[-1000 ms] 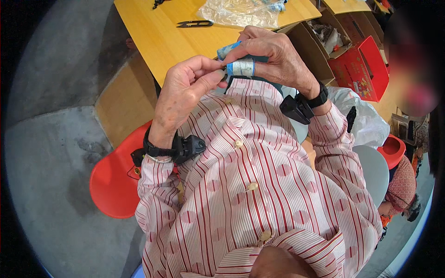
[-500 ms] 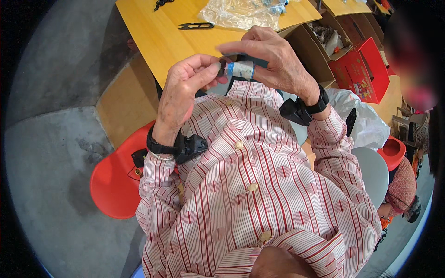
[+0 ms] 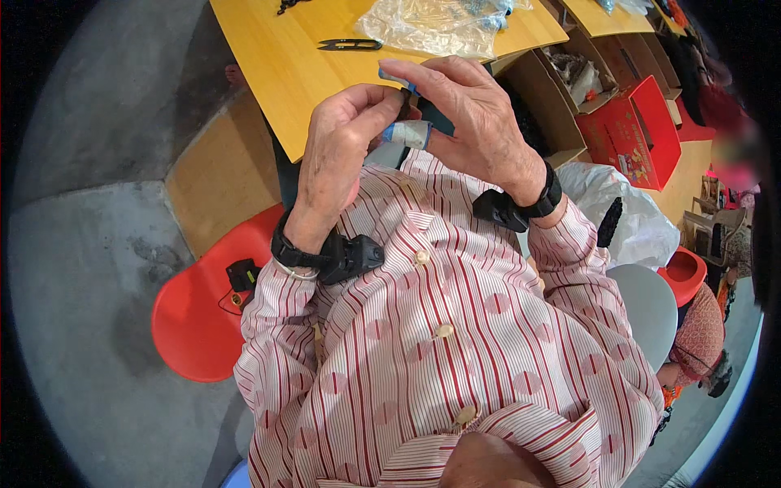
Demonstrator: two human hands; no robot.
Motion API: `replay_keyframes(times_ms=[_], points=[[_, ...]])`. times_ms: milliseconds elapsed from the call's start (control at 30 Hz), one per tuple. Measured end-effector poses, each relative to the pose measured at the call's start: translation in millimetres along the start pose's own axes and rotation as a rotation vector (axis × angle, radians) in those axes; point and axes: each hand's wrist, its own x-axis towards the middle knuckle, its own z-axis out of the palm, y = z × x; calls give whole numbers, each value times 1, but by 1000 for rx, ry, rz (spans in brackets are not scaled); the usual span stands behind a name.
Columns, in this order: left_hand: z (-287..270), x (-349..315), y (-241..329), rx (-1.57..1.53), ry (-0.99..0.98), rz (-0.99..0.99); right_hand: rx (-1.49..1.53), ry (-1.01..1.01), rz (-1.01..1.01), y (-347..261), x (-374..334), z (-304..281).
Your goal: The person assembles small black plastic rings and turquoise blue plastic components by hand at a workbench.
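Above the near edge of the table, my left hand (image 3: 338, 150) pinches a small dark piece (image 3: 405, 104) between thumb and fingertips. What kind of piece it is cannot be made out, as the fingers cover most of it. My right hand (image 3: 484, 122) is close against it from the right, with thumb and forefinger apart, one on either side of the piece. Blue-and-white tape (image 3: 409, 134) wraps the right thumb, and more tape circles the right forefinger. Whether the right fingers touch the piece is unclear. Black thread snips (image 3: 350, 45) lie on the yellow table (image 3: 272, 69) beyond my hands.
A clear plastic bag (image 3: 431, 28) lies on the table. Open cardboard boxes (image 3: 541, 110) and a red box (image 3: 626, 134) stand at the right, above a white plastic bag (image 3: 630, 211). A red chair (image 3: 191, 321) with a small black device (image 3: 242, 275) is at my left.
My right forefinger, stretched out and blurred before, has bent down near the left fingertips. The right thumb has shifted slightly left and down; my left hand still pinches the dark piece.
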Motion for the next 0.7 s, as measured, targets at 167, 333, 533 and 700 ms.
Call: replay_keyframes(times_ms=[167,333,533,700], points=[[6,-2,4,4,20,-27,64,23,-27,8,-5,4],[9,-4,6,-8,28,-30,112,47,-56,6,-3,2],[14,-1,5,-16,56,-35,8,11,-86,7,-4,-4],[21,2,5,-15,45,-36,-23,5,-85,11,-7,-7]])
